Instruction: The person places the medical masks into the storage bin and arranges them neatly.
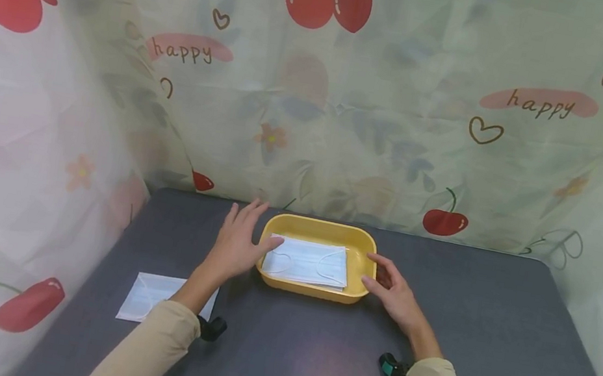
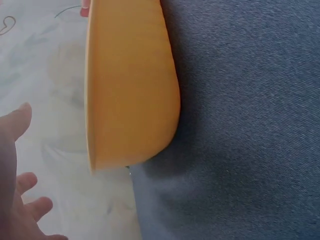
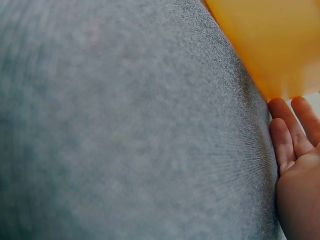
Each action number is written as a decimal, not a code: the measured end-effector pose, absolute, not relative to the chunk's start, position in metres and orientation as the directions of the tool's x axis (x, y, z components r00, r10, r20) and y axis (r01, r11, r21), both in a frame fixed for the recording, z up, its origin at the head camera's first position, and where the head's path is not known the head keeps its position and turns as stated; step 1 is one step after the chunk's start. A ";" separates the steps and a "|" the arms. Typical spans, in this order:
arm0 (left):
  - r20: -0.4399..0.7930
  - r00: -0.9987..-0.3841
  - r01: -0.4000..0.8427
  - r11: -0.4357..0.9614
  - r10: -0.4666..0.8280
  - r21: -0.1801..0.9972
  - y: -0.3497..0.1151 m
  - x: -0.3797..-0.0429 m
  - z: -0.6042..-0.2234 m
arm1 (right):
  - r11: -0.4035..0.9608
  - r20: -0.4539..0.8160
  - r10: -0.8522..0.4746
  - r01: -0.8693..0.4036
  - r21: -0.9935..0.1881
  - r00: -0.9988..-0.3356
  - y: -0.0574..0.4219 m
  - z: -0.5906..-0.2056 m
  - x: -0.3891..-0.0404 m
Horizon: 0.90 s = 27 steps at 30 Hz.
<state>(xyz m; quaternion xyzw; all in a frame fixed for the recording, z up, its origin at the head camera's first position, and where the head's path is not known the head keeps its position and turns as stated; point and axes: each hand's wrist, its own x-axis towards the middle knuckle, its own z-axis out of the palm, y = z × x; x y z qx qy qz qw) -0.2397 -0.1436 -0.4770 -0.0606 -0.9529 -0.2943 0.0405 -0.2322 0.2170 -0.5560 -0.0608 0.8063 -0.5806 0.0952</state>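
A yellow plastic basket (image 1: 311,290) stands on the dark table near its far edge. Inside it lie flat white disposable face masks (image 1: 304,261), stacked, with thin ear loops on top. My left hand (image 1: 236,240) hovers at the basket's left end, fingers spread, the thumb reaching over the rim; in the left wrist view it appears apart from the basket wall (image 2: 132,85). My right hand (image 1: 394,295) is at the right end, fingers lightly bent; its fingertips seem to touch the basket (image 3: 280,45) in the right wrist view. Another face mask (image 1: 151,292) lies on the table, partly hidden by my left forearm.
The dark grey table (image 1: 491,336) ends just behind the basket, where a printed curtain (image 1: 384,115) hangs; more curtain encloses both sides. Black bands with small devices sit at my left wrist (image 1: 212,328) and right wrist (image 1: 393,367).
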 end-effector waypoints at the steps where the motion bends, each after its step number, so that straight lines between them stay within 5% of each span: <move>1: 0.115 -0.989 0.140 0.830 0.092 0.540 -0.144 -0.239 -0.477 | 0.321 -0.083 -0.208 0.012 -0.947 -0.975 0.217 -0.556 -0.232; 27: 0.094 -0.995 0.011 0.862 -0.043 0.507 -0.186 -0.216 -0.490 | 0.304 -0.071 -0.212 0.003 -0.953 -0.975 0.218 -0.557 -0.234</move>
